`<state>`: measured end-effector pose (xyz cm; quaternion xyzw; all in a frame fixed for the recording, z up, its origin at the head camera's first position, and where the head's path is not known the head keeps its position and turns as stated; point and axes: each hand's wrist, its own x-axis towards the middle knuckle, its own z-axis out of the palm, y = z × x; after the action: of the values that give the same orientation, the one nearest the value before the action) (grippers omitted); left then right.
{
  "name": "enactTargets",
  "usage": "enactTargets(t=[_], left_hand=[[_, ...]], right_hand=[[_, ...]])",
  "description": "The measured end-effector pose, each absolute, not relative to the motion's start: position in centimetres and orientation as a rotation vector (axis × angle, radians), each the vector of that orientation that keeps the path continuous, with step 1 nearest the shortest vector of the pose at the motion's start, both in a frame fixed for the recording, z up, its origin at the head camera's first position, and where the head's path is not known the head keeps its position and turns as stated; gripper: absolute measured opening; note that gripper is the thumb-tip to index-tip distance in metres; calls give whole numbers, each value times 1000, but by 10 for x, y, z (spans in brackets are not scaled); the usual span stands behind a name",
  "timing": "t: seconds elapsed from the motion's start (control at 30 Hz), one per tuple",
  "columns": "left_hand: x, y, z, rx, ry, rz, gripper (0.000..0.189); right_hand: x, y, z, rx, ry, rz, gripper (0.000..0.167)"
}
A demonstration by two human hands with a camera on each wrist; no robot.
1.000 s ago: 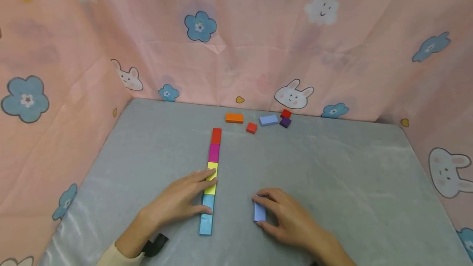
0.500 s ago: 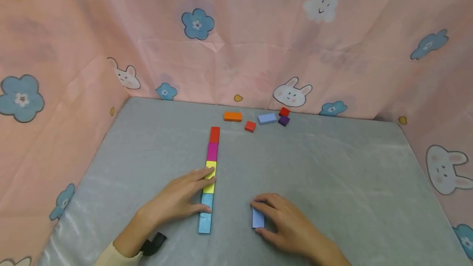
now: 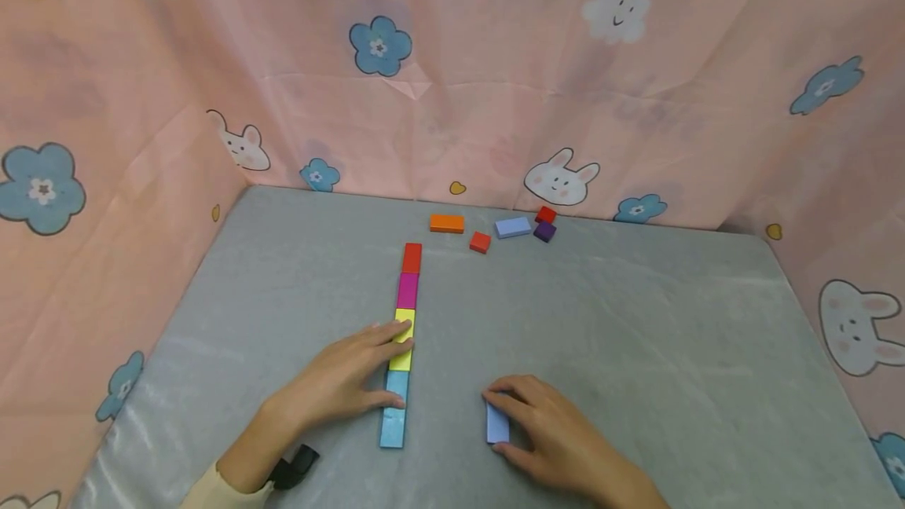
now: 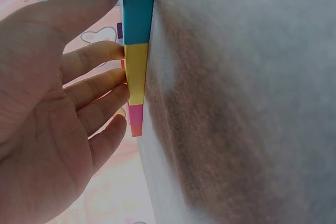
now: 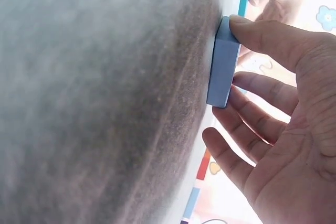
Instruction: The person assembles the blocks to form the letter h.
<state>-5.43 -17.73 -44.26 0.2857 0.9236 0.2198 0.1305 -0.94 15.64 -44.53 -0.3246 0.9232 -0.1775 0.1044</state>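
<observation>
- I saw a grey surface (image 3: 622, 336), soft and faintly napped, with wrinkled, printed pink cloth (image 3: 467, 124) behind.
- The right hand (image 3: 540, 430) pinched a smooth, oblong periwinkle block (image 3: 498, 424), flat-faced and crisp-edged, right of the row.
- The left hand (image 3: 342, 379), fingers loosely extended, touched that straight row of coloured blocks (image 3: 401, 362) without gripping.

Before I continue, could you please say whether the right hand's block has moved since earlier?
Yes: the held periwinkle block has moved down the head view, away from the orange block.
</observation>
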Motion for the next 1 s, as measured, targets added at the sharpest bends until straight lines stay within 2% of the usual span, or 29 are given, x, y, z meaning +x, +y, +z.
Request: enactTargets(t=[0.53,1.0], left_hand=[[-54,-178,-445,816,2681,640,81],[-55,-178,-445,833,2681,643,81]], right_hand=[[-2,163,-449,-1016,2783,-592,57],[-3,165,-449,-965,2739,-578,59]])
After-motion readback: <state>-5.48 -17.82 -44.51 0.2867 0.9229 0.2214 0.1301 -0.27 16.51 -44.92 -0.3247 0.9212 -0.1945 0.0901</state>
